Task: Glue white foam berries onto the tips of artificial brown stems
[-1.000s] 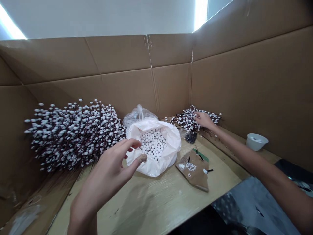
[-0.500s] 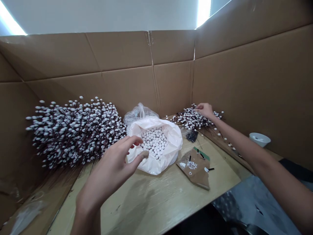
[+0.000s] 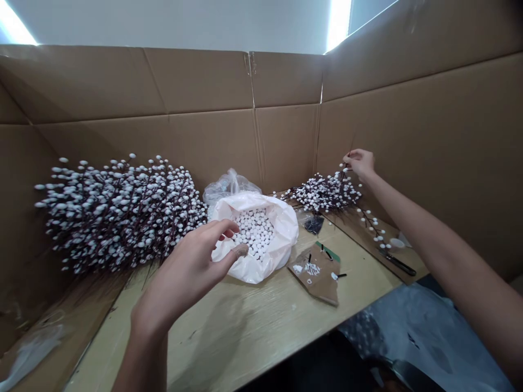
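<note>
- Twig (image 3: 350, 144), thin and dark: we hold it upright in our right hand (image 3: 359, 163), just above the small bunch of white-budded branches (image 3: 322, 193); the buds along its lower end sit close under our fingers.
- Right grip: fingertips together, clamped on the stem; we judge a light fingertip pinch right for a stem this thin, placed on a bare stretch so the buds are not pressed.
- Left hand (image 3: 190, 272): open, fingers curved and thumb held apart, hovering just beside the rim of the white plastic bag (image 3: 281, 242); it seems to hold nothing; a tan wrap (image 3: 241, 250) covers the thumb tip.
- White beads (image 3: 255, 234): a deep mass of them fills the bag, within easy reach of our left hand; a clear plastic bag (image 3: 229, 185) lies crumpled behind.
- Large heap of budded branches (image 3: 118, 218): it lies to our left, against the cardboard wall (image 3: 204, 147).
- Loose sprig (image 3: 371, 226): it lies below our right forearm, near a black-handled tool (image 3: 398, 264) and a partly hidden white bowl (image 3: 397, 243).
- Brown card scrap (image 3: 314, 275): it lies on the wooden counter (image 3: 241, 337), scattered with small black and white pieces; a dark packet (image 3: 314, 224) sits just beyond it.
</note>
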The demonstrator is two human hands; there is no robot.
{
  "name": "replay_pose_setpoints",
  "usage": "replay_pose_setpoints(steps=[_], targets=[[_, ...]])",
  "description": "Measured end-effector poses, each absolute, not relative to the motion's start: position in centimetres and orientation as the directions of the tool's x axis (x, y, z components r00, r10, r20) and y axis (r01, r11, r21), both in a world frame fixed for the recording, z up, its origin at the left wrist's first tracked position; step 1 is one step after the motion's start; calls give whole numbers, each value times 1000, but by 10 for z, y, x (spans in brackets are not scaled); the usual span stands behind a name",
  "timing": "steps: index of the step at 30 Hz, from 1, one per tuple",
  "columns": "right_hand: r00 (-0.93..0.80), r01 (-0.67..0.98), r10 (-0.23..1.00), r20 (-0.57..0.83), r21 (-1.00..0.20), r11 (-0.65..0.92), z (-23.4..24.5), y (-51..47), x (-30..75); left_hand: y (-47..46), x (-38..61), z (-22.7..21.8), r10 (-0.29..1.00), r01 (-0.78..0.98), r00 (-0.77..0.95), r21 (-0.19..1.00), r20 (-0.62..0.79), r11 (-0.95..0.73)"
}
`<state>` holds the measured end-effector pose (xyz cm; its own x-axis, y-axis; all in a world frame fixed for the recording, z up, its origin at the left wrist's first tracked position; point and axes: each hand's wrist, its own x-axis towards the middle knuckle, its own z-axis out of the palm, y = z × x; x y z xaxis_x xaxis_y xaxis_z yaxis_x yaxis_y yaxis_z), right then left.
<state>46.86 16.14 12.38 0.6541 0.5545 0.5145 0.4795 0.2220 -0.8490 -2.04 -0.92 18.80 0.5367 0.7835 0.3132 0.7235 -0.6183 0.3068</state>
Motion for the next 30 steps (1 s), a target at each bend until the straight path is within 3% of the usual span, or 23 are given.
replay_pose_setpoints(steps=[7, 13, 17, 21, 26, 30], targets=[[795, 292, 465, 390, -918, 270, 149, 165, 477, -11, -23, 189, 773, 715, 546, 301, 323, -631], [792, 341, 411, 451, -886, 315, 161, 166, 482, -11, -23, 189, 764, 708, 552, 296, 334, -641], [699, 436, 477, 532, -847, 306, 163, 161, 475, -12, -22, 190, 774, 718, 539, 300, 332, -628], [634, 593, 495, 594, -784, 182, 167, 159, 464, -13, -22, 190, 784, 725, 528, 308, 325, -616], [516, 655, 696, 499, -754, 55, 162, 161, 452, -12, -22, 190, 789, 731, 529, 306, 312, -610], [366, 756, 829, 423, -655, 0, 152, 158, 446, -12, -21, 190, 788, 733, 531, 297, 312, -612]])
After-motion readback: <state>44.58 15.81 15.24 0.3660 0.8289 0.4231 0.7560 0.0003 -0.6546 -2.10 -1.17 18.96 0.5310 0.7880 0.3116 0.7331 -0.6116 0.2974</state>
